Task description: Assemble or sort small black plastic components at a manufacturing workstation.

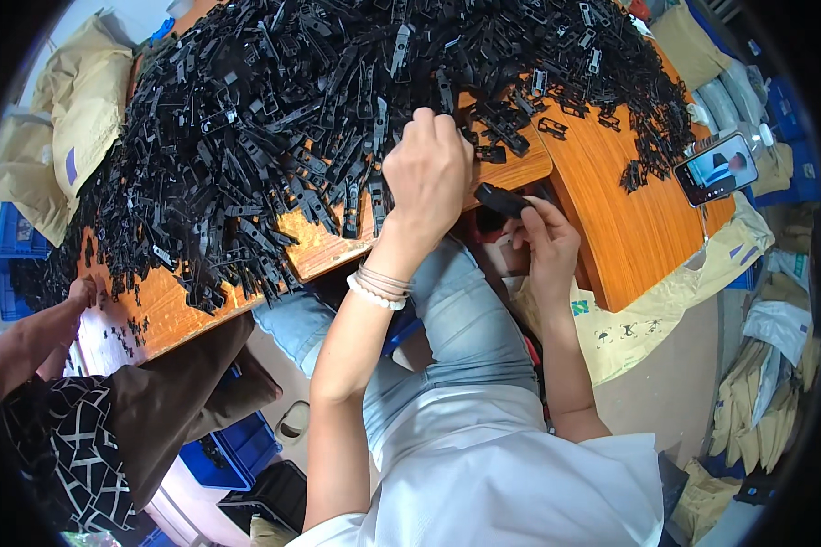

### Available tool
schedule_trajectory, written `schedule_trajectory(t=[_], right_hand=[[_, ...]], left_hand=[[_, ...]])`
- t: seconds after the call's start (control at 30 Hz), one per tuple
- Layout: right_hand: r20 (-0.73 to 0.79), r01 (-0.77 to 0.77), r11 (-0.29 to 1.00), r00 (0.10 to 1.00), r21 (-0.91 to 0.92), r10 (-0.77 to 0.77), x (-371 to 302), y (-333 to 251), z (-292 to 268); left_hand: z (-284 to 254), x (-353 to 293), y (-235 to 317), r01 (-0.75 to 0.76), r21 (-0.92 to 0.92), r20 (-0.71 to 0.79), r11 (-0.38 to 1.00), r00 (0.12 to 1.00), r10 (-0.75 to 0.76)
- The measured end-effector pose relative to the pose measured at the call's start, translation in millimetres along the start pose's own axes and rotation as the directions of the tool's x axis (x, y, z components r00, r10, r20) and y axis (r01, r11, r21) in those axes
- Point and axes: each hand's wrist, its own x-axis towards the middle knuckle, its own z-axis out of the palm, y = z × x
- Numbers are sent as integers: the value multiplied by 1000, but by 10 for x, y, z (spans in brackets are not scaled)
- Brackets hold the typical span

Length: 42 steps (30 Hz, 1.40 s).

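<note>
A large heap of black plastic parts (274, 109), many long, narrow and pierced with slots, covers the wooden table (629, 228). Over the heap's near edge is my left hand (429, 173), its back turned up and its fingers curled closed; whatever they hold is hidden beneath them. My right hand (552, 242) is lower and to the right, just off the table's front edge. Between its thumb and fingers it pinches a black elongated plastic piece (502, 199), which points toward my left hand. A few loose black parts (502, 128) lie just beyond my left hand.
On the right, a phone (716, 169) stands tilted on a holder. Brown paper sacks (87, 100) stand at the far left. Another person's hand (84, 292) touches small black parts at the table's left end. Blue bins (233, 451) sit on the floor.
</note>
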Motion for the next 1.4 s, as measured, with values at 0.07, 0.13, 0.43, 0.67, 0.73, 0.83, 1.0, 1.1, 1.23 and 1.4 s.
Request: schedule_trajectory(t=[0.07,0.13,0.43,0.67,0.73,0.83,1.0,1.1,1.23,1.4], right_hand=[[8,-23,999,1000,23,23,54,-13,72],[42,-3,1000,999,15,3,106,-19,93],[532,236,972,821,15,-208,-85,-360,232],[428,420,891,847,-173,-316,-203,-394,345],[418,421,889,851,-179,-318,-213,-366,337],[518,431,888,802,-161,-296,-263,-352,386],[538,459,848,800,-264,-266,-291,-374,378],[496,532,817,783,-223,-374,-257,-432,511],[605,472,844,759,-254,-242,-275,-449,523],[644,506,834,717,-217,-267,-242,-454,567]], left_hand=[[-99,-10,-19,28,-117,-17,993,999,-30],[-194,11,-69,61,-557,-215,828,953,-214],[-878,-259,-136,832,-555,797,1,532,-287],[-1067,-521,-176,672,-611,680,418,717,-157],[-1203,-556,-160,787,-538,790,301,596,-146],[-1155,-670,-242,548,-664,633,508,774,-7],[-1312,-608,-129,656,-492,741,572,661,-121],[-1364,-610,-166,562,-558,662,610,745,-82],[-1340,-672,-243,481,-591,616,647,787,-22],[-1372,-713,-263,558,-551,669,621,740,-72]])
